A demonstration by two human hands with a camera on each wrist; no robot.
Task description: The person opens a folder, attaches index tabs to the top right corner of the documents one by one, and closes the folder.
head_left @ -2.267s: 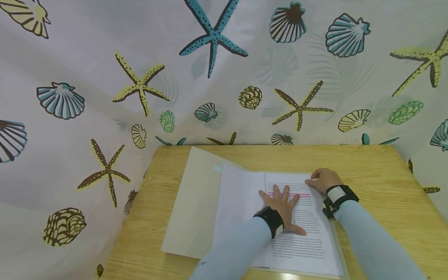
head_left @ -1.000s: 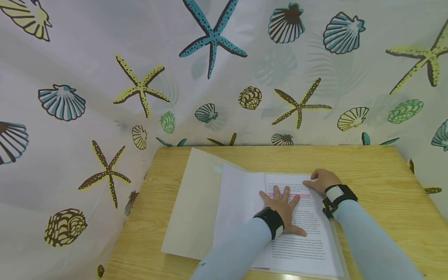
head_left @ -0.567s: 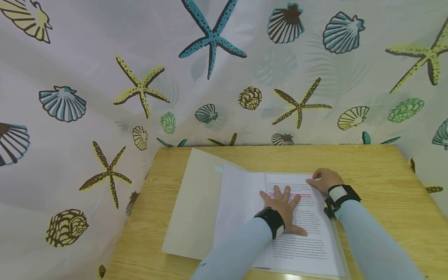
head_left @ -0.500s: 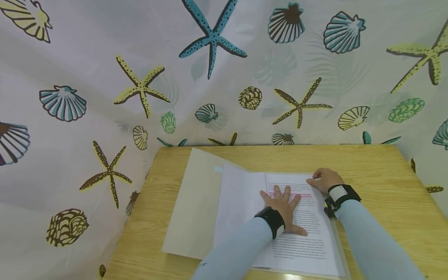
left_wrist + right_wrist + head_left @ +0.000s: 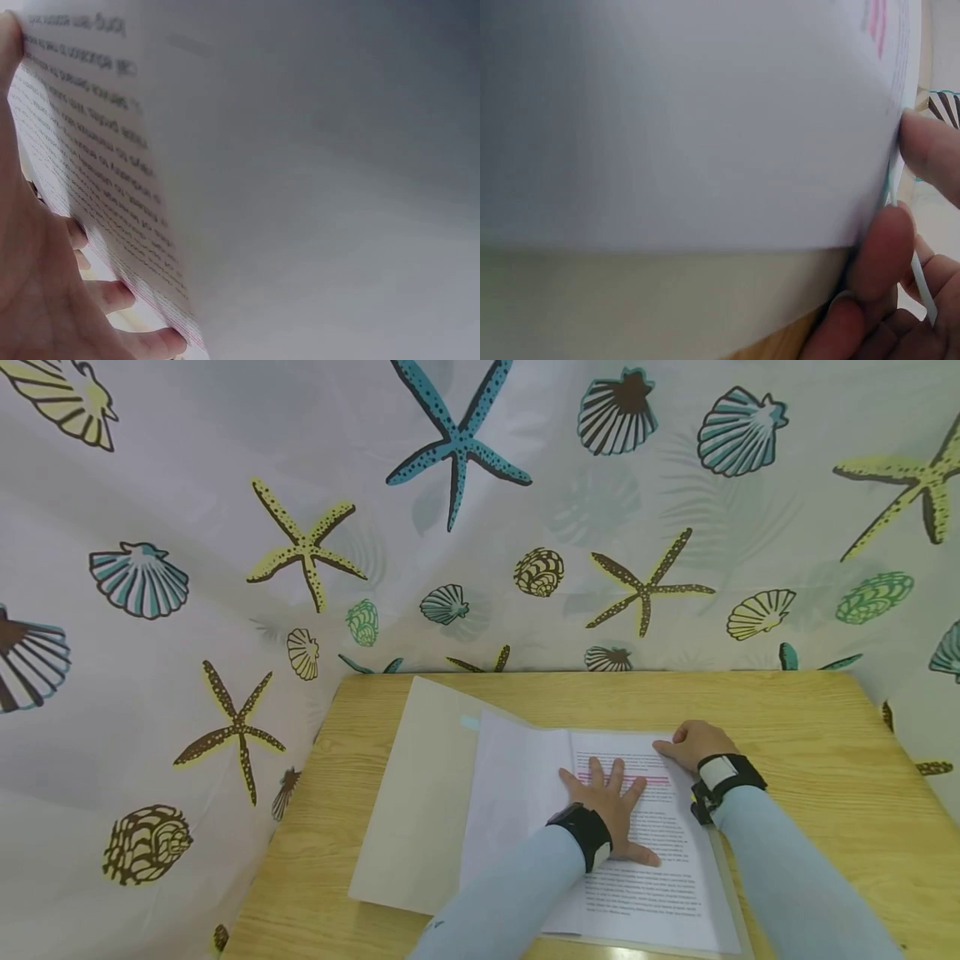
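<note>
An open cream folder (image 5: 415, 810) lies on the table with a printed document (image 5: 652, 893) in it, pink lines crossing the text near its top. My left hand (image 5: 607, 810) rests flat on the printed page, fingers spread. At the page's upper right corner my right hand (image 5: 697, 745) has its thumb and curled fingers on the edge. In the right wrist view a thin pale strip (image 5: 922, 289), edge-on and teal at one end, is pinched between those fingers; its full shape is hidden. The left wrist view shows the left hand's fingertips (image 5: 161, 343) on the page.
A blank turned page (image 5: 506, 802) lies left of the printed one, and a small light-blue tab (image 5: 469, 722) shows by its top. The wooden table (image 5: 825, 752) ends at a shell-patterned curtain (image 5: 480, 568) behind and at both sides.
My right hand has shifted slightly left at the page corner, its fingers a little more curled. The left hand stays spread in place, and the folder and pages have not moved.
</note>
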